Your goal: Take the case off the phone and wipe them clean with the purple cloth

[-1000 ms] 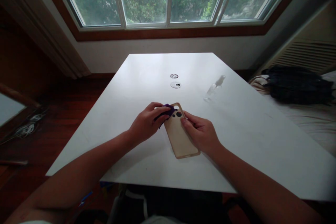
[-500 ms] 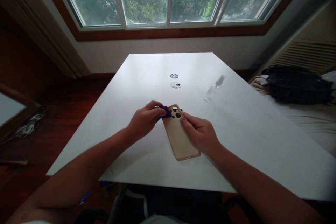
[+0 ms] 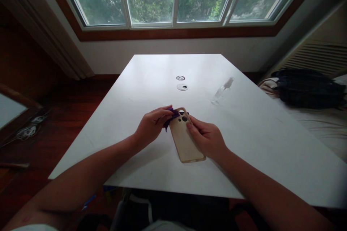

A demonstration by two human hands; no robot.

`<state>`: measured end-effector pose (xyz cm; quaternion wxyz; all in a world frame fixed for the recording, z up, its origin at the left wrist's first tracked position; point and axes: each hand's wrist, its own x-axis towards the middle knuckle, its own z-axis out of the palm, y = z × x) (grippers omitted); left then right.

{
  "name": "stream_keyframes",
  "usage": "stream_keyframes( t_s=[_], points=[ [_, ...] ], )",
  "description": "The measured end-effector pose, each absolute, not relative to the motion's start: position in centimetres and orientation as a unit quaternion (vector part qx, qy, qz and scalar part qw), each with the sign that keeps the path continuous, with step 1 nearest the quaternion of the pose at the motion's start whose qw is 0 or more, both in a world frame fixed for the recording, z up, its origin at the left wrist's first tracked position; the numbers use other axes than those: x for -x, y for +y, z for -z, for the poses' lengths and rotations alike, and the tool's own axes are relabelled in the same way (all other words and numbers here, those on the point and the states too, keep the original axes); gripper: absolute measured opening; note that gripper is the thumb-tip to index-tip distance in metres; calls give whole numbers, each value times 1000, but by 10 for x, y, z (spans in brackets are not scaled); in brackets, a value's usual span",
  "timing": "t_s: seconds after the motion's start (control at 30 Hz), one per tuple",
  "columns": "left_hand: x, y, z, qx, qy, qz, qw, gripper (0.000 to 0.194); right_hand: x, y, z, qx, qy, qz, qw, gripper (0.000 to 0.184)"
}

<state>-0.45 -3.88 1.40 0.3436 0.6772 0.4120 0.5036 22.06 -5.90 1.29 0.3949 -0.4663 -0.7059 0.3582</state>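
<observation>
A beige phone case [image 3: 187, 142] with round camera holes at its far end is held slightly tilted above the white table. My right hand [image 3: 208, 135] grips its right edge, with the thumb on top near the holes. My left hand [image 3: 153, 124] pinches a small purple cloth [image 3: 168, 119] against the case's upper left corner. Part of the cloth hangs down beside the case, and the rest is covered by my fingers.
Past the case, two small round discs [image 3: 182, 87] lie on the white table [image 3: 146, 75]. A clear spray bottle [image 3: 222, 91] lies to their right. Beyond the right edge, a dark bag [image 3: 311, 88] rests on a bed. A window [image 3: 176, 0] is ahead.
My left hand has shifted slightly at the case's upper left corner, its fingers now straighter, and more of the cloth hangs below them. My right hand keeps its grip on the case.
</observation>
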Motion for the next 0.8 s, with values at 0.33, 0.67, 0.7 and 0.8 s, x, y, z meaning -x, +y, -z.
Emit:
stream_keyframes(
  t_s=[0.33, 0.67, 0.7, 0.8],
  points=[
    [6, -39, -23, -669, 350, -504, 420, 16, -217, -58, -20, 486, -582, -443, 478, 48],
    [6, -29, -25, -453, 370, -608, 537, 19, -218, -55, -17, 512, -535, -442, 507, 52],
    [6, -28, -24, -421, 376, -606, 561, 21, -218, -55, -16, 509, -530, -448, 509, 52],
    [5, -26, -21, -344, 385, -583, 627, 23, -216, -54, -15, 500, -518, -466, 514, 51]
  ],
)
